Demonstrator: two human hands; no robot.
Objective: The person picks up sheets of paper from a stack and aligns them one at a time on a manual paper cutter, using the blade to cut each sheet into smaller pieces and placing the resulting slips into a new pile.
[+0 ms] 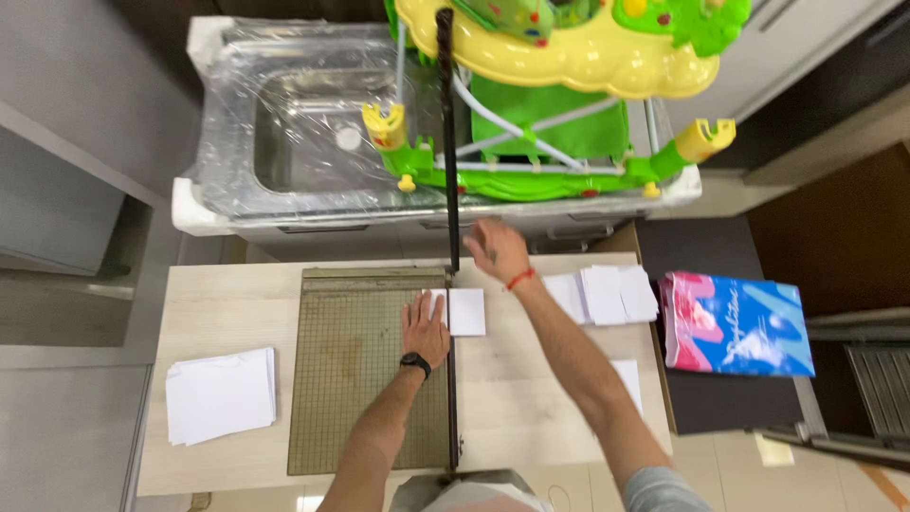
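Observation:
A green gridded paper cutter (360,370) lies on a pale wooden table (531,398). My left hand (424,327) lies flat on a white sheet (464,311) that sticks out to the right past the cutting edge. My right hand (497,249) is at the far end of the board by the raised black blade arm (447,133); its grip on the arm is not visible. A black watch is on my left wrist and a red band on my right.
A stack of white paper (221,393) lies at the table's left. Small cut sheets (607,294) pile at the right, another sheet (627,379) nearer me. A pink-and-blue paper packet (735,324) rests on a dark stand. Behind stand a plastic-wrapped steel sink (294,133) and a green-yellow baby walker (559,85).

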